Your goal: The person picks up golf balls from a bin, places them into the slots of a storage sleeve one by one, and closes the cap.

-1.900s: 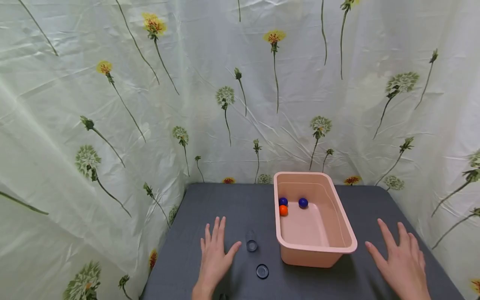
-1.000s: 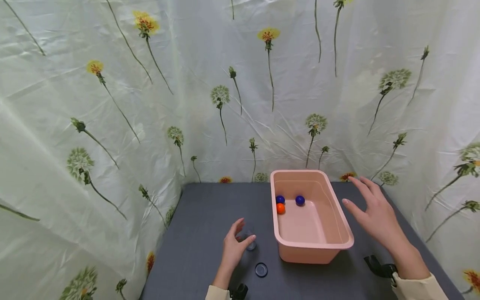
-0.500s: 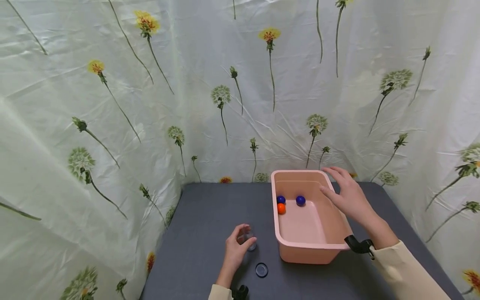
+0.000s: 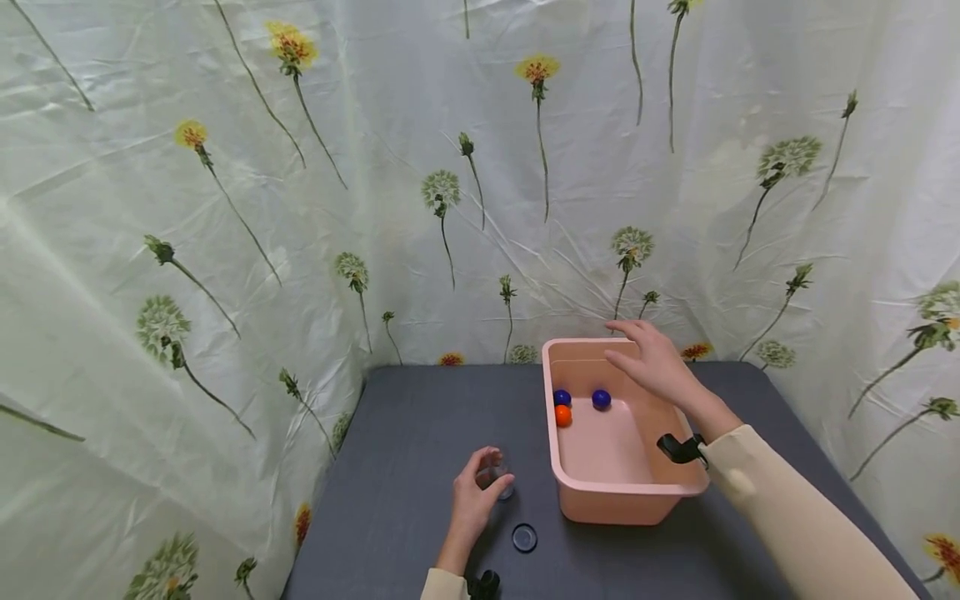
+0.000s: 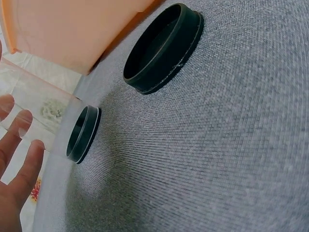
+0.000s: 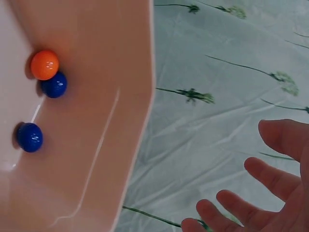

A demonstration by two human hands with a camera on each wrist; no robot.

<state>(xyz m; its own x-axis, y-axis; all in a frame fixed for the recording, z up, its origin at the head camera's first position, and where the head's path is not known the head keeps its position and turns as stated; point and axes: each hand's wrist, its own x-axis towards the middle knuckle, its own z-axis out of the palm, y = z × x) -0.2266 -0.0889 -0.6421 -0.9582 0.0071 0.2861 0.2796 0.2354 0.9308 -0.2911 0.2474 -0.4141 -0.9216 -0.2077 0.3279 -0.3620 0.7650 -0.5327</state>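
Note:
My left hand curls its thumb and fingers round a clear cylinder that stands upright on a black base. In the left wrist view the fingertips lie along its transparent wall. Nearer the body, a round black cap lies on the table, hollow side up. Above the far right part of a pink bin hovers my right hand, fingers spread and loosely bent, holding nothing. Inside the bin rest an orange ball, one blue ball touching it, and another blue ball apart.
A dark grey cloth-covered table carries everything. Behind it and at both sides hangs a pale curtain printed with dandelions. The bin's tall wall stands just right of the cylinder and the cap.
My right hand has moved from the right side of the table up and left over the bin. My left hand has moved right and closed round the clear cylinder. Balls and cap stay put.

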